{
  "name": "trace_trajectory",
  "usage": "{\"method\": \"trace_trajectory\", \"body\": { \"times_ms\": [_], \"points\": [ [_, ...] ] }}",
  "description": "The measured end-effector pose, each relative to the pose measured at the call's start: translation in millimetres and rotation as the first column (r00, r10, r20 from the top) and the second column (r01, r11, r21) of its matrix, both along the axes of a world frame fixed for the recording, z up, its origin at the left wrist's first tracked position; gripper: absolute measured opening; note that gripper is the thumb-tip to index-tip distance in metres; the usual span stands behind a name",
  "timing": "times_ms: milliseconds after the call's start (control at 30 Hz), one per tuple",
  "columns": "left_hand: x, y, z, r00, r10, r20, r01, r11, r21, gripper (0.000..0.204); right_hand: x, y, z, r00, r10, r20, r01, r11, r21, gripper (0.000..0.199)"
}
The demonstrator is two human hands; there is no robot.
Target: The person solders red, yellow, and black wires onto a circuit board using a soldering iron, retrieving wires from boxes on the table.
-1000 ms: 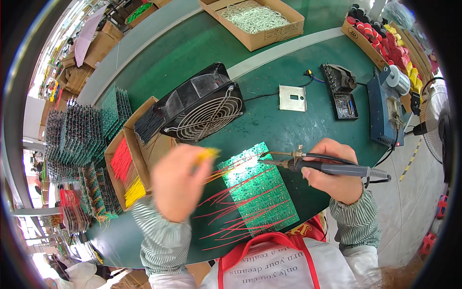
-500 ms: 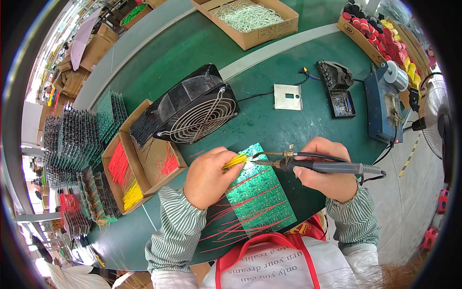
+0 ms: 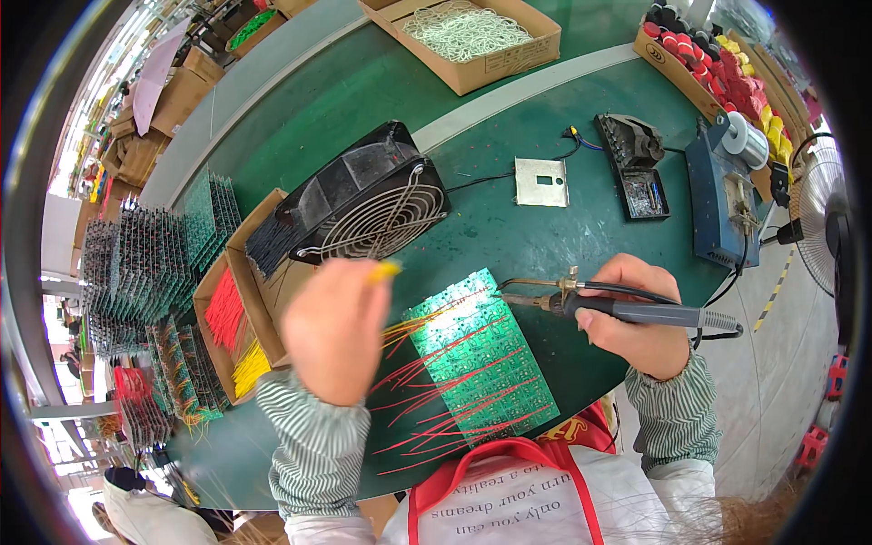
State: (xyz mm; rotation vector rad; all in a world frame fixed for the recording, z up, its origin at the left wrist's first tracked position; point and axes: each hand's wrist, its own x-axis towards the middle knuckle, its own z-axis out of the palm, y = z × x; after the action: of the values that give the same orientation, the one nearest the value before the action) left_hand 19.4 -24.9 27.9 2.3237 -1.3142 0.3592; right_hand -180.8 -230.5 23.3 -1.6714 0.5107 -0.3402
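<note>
A green circuit board panel [image 3: 481, 363] lies on the table before me, with red wires [image 3: 436, 381] attached in rows and trailing off to its left. Yellow wires [image 3: 422, 322] run from its upper part toward my left hand. My left hand [image 3: 336, 331], smeared by motion, is closed beside the board with a bundle of yellow wires [image 3: 385, 271] showing at its fingertips. In my right hand [image 3: 640, 322] is a soldering iron [image 3: 627, 310] with a thin solder-feed tube clamped to it. Its tip hovers by the board's upper right edge.
Left of the board stands a black fan [image 3: 372, 200] near a cardboard tray [image 3: 238, 272] of red, yellow and black wires. Stacked circuit boards [image 3: 136, 263] stand farther left. A soldering station [image 3: 718, 204] with a solder spool [image 3: 745, 141] sits right, near a metal plate [image 3: 542, 183].
My left hand has moved left and up off the board with the yellow bundle. Yellow wires now lie across the board's upper part. The iron has shifted slightly right.
</note>
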Motion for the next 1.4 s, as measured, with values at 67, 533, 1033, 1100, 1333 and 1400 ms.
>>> {"method": "trace_trajectory", "body": {
  "times_ms": [67,533,1033,1100,1333,1400],
  "points": [
    [-17.2,-12.7,-4.7,0.971,-0.119,-0.206,0.135,0.989,0.068,0.011,-0.9,-1.6,-0.8,1.0,-0.012,0.007,0.012,1.0,-0.023,0.017],
    [-18.0,-39.8,-33.3,0.834,-0.204,-0.512,0.28,0.957,0.074,0.015,1.5,-5.8,-6.7,0.999,-0.035,-0.011,0.035,0.999,-0.014,0.017],
    [-14.5,-39.0,-34.3,0.816,-0.222,-0.534,0.29,0.956,0.045,0.015,-0.8,-3.8,-3.1,0.998,-0.055,-0.016,0.055,0.998,-0.006,0.017],
    [-13.9,-39.6,-33.9,0.813,-0.224,-0.538,0.294,0.954,0.048,0.015,0.4,-3.4,-5.4,0.999,-0.049,-0.016,0.049,0.999,-0.002,0.017],
    [-13.5,-39.0,-33.9,0.808,-0.224,-0.544,0.295,0.954,0.046,0.015,-2.1,-4.4,-4.5,0.999,-0.044,0.026,0.045,0.999,-0.018,0.016],
    [-13.6,-38.0,-33.4,0.807,-0.22,-0.548,0.291,0.956,0.044,0.014,-3.9,-4.2,-2.4,0.998,-0.051,0.029,0.052,0.998,-0.021,0.016]
  ]
}}
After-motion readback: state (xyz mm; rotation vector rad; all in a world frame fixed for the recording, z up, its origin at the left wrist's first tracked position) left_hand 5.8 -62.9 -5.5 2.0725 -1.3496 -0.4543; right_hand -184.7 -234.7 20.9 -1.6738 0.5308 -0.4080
